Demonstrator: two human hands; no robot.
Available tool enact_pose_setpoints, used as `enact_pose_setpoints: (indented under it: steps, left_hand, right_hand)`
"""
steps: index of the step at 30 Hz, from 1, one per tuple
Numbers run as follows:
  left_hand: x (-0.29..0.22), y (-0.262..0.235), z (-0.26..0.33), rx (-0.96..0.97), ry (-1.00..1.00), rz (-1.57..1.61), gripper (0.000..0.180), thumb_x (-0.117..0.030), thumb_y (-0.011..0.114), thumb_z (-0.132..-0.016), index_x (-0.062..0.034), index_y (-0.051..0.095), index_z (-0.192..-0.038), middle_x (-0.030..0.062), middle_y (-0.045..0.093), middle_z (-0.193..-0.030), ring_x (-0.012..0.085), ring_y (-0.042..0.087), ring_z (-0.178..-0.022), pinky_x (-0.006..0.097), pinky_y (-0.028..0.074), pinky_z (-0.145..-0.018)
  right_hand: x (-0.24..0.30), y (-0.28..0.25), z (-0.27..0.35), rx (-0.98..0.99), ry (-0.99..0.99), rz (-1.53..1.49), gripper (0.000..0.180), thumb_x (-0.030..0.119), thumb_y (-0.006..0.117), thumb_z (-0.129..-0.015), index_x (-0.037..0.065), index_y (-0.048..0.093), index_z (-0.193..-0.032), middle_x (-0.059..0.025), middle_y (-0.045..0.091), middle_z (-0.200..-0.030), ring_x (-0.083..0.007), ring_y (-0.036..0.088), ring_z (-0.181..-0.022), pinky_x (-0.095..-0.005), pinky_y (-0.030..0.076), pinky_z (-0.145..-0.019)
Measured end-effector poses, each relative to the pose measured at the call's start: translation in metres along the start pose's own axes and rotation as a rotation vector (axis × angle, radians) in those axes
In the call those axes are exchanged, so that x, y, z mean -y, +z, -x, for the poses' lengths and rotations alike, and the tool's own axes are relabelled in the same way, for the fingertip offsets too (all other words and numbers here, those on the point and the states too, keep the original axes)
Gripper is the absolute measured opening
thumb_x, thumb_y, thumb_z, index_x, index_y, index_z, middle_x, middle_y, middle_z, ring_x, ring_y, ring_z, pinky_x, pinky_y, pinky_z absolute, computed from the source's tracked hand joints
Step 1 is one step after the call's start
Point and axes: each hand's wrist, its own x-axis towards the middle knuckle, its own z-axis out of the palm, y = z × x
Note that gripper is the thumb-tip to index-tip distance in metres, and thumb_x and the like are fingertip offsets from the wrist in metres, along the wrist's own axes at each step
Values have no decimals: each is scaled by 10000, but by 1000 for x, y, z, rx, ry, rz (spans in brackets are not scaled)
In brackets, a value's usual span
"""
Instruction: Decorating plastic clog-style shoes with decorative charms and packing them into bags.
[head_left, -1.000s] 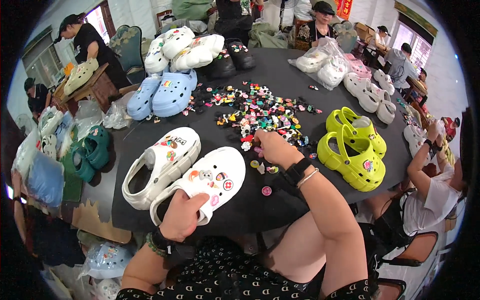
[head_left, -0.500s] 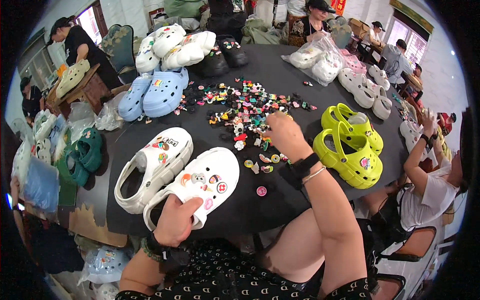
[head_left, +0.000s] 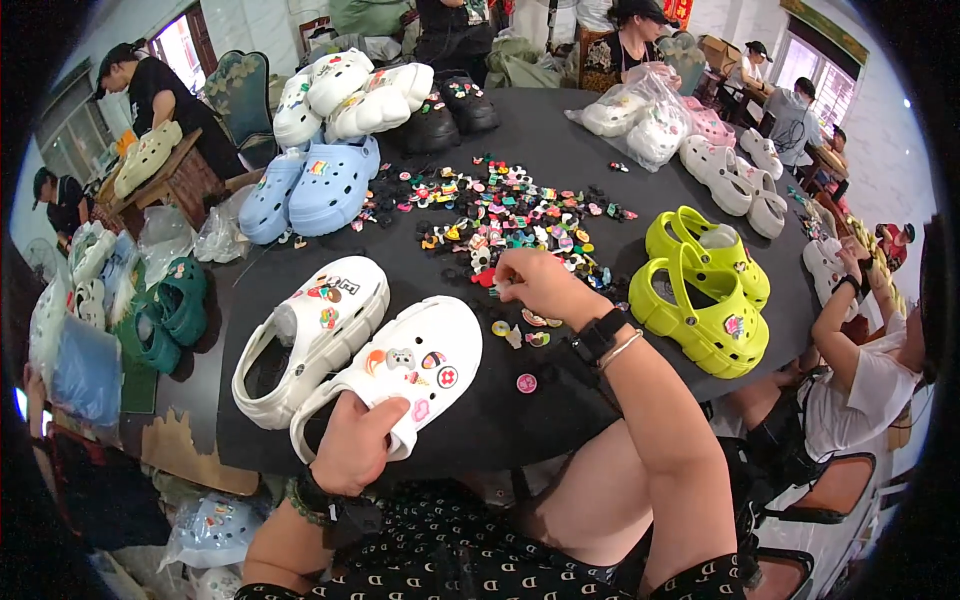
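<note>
White shoe (head_left: 445, 335) grasped in my left grip (head_left: 352, 445), left of centre; my right grip (head_left: 548, 285) (holding anything? can't tell) is by charms (head_left: 500, 235), mid-frame.

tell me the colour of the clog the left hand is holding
White; the clog in the left hand shows best in the head view.
</note>
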Motion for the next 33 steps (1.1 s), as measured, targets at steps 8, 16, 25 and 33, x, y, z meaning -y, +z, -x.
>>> enact_pose_setpoints:
  steps: [8,16,25,33]
  left_hand:
    - [3,2,-3,4,30,78,517,74,513,-855,83,390,-1357,156,532,-1322,232,561,-1193,363,460,-1018]
    - [7,-4,-4,20,30,85,524,86,522,-845,71,404,-1355,150,541,-1311,222,567,-1186,364,463,-1017]
    - [6,-2,-4,43,25,77,510,78,519,-846,74,417,-1346,149,554,-1297,215,581,-1162,352,467,-1004]
    - [6,-1,-4,15,26,97,530,89,517,-847,79,392,-1362,156,532,-1321,235,558,-1197,364,457,-1018]
  right_hand:
    - [13,-19,6,-45,104,-578,188,-66,680,-811,19,563,-931,-25,624,-842,-105,629,-775,-251,517,-691]
    - [44,-27,7,119,121,-1102,97,52,643,-921,33,587,-998,-17,637,-926,-135,660,-832,-253,544,-738]
    - [51,-25,9,122,22,-1039,181,60,637,-924,17,621,-1099,-35,666,-967,-104,635,-858,-256,530,-775]
    - [9,-56,23,-184,242,-158,219,71,644,-890,-18,682,-1087,-52,690,-827,-95,639,-755,-258,517,-702]
